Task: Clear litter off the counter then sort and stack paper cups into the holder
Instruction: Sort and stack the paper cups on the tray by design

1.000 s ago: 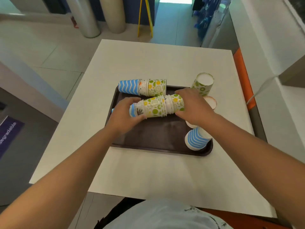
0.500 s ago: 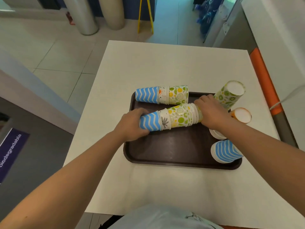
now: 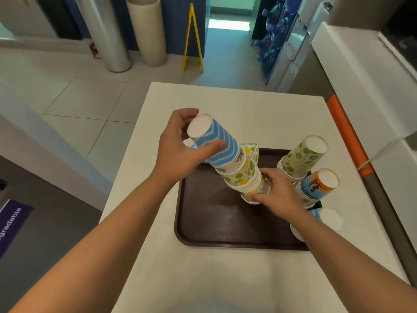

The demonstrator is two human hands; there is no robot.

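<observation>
A stack of nested paper cups (image 3: pixel 234 163), upside down with a blue zigzag cup on top and green-yellow fruit cups below, stands tilted on the dark brown tray (image 3: pixel 212 222). My left hand (image 3: pixel 180 150) grips the blue top cup. My right hand (image 3: pixel 277 193) holds the stack's bottom rims against the tray. A second stack lies behind it, mostly hidden. Three more upside-down stacks stand at the tray's right side: a green one (image 3: pixel 302 157), an orange and blue one (image 3: pixel 318 184), and a blue one (image 3: pixel 325 219) partly behind my right forearm.
The tray sits on a white table (image 3: pixel 225 279). An orange-edged counter (image 3: pixel 347 134) runs along the right. On the floor beyond stand two tall cylinders (image 3: pixel 146 30) and a yellow folding sign (image 3: pixel 191 37). A purple sign (image 3: pixel 11 224) shows at the lower left.
The stack lay on its side on the tray between both hands. Now its blue end has been raised, so it stands nearly upright with its rims on the tray.
</observation>
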